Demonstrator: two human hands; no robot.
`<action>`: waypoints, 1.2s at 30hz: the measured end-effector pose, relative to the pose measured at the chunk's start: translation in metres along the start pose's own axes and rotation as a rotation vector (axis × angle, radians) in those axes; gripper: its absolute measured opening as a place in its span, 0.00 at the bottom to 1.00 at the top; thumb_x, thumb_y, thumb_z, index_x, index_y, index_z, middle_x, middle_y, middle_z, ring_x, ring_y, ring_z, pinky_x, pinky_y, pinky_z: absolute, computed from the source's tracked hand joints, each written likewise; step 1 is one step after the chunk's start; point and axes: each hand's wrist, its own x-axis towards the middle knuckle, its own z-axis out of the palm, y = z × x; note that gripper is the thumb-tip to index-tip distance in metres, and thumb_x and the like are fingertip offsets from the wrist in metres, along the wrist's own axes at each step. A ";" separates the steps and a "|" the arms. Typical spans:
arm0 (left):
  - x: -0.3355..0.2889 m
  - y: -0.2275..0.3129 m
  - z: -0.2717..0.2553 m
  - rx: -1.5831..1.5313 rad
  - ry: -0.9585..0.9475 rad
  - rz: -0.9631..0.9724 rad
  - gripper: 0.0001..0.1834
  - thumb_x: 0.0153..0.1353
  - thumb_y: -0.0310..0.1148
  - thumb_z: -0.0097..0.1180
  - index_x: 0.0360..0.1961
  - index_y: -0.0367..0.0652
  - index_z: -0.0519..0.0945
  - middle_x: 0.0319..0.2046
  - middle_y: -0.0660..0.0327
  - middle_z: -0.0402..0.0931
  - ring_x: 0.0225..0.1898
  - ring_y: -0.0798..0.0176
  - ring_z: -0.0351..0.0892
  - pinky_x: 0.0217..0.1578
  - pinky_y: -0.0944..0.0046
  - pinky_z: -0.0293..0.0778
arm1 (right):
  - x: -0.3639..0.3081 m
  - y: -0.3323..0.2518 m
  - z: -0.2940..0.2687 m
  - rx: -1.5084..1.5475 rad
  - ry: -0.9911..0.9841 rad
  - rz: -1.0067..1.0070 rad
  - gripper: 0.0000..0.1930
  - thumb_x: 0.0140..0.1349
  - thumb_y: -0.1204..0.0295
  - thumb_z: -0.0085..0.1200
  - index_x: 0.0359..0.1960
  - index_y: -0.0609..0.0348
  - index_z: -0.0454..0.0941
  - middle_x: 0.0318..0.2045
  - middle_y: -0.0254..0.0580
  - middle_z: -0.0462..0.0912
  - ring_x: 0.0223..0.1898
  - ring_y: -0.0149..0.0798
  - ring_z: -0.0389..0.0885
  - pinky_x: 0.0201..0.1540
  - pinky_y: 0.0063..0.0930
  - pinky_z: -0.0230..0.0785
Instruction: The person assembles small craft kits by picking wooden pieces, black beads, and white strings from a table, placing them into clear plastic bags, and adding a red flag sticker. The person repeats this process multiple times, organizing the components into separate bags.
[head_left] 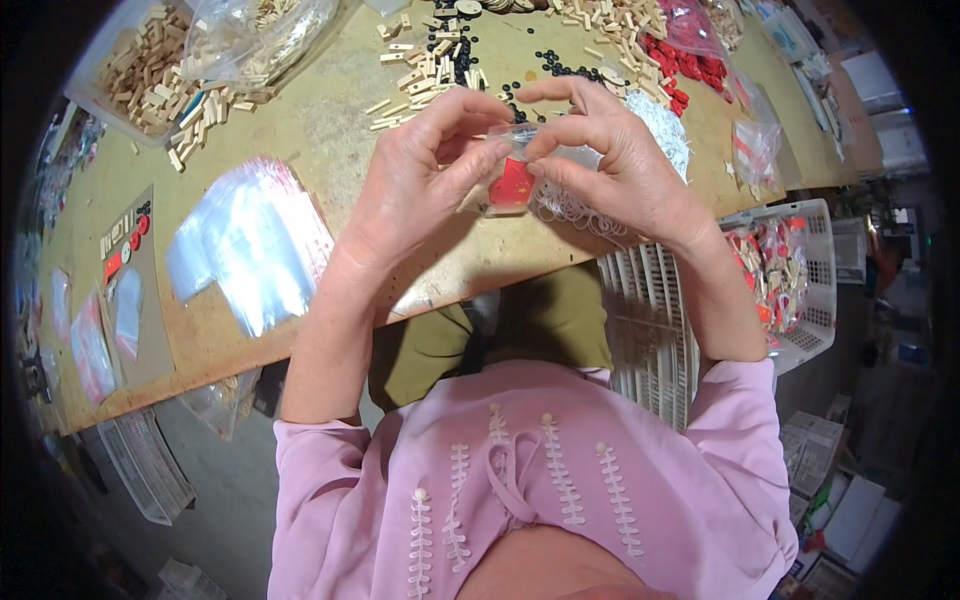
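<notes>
A small clear plastic bag (500,207) with a red piece (513,184) inside hangs between my two hands, above the table's near edge. My left hand (405,190) pinches its upper left side between thumb and fingers. On the other side, my right hand (625,165) grips the bag's upper right edge, thumb and bent fingers closed on it. Other contents of the bag are too small to make out. Beneath my right hand lie white looped strings (575,212), partly covered by it.
Flat clear bags (250,245) lie stacked at left, near a board with sample parts (120,270). Wooden pieces (155,70) fill a bin at far left. Black rings (555,65) and red pieces (685,65) lie beyond my hands. A white basket (818,250) holds filled bags at right.
</notes>
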 end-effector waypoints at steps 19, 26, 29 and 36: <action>-0.002 -0.002 0.000 -0.174 0.007 -0.122 0.08 0.70 0.30 0.62 0.39 0.34 0.84 0.28 0.70 0.81 0.31 0.78 0.74 0.33 0.74 0.72 | -0.025 0.007 0.022 1.035 0.275 0.600 0.08 0.68 0.76 0.62 0.45 0.67 0.82 0.38 0.44 0.88 0.42 0.32 0.88 0.47 0.23 0.79; -0.001 0.004 0.005 0.154 -0.043 0.000 0.06 0.67 0.28 0.63 0.38 0.34 0.83 0.30 0.66 0.82 0.32 0.75 0.79 0.36 0.71 0.75 | -0.021 -0.018 0.035 0.732 0.344 0.578 0.07 0.70 0.78 0.55 0.42 0.65 0.85 0.35 0.40 0.89 0.37 0.30 0.88 0.42 0.25 0.82; 0.001 0.006 0.005 0.369 -0.060 0.055 0.06 0.61 0.27 0.64 0.34 0.34 0.82 0.26 0.61 0.80 0.28 0.70 0.77 0.32 0.68 0.74 | -0.016 -0.033 0.036 0.427 0.228 0.540 0.07 0.68 0.77 0.58 0.43 0.63 0.85 0.32 0.34 0.87 0.34 0.22 0.81 0.36 0.20 0.74; -0.002 0.021 -0.001 0.408 -0.208 0.248 0.04 0.52 0.19 0.59 0.26 0.36 0.76 0.22 0.58 0.73 0.24 0.63 0.73 0.28 0.65 0.69 | -0.042 -0.044 0.013 0.653 0.281 0.642 0.04 0.67 0.76 0.59 0.39 0.63 0.83 0.31 0.33 0.85 0.33 0.20 0.82 0.32 0.17 0.73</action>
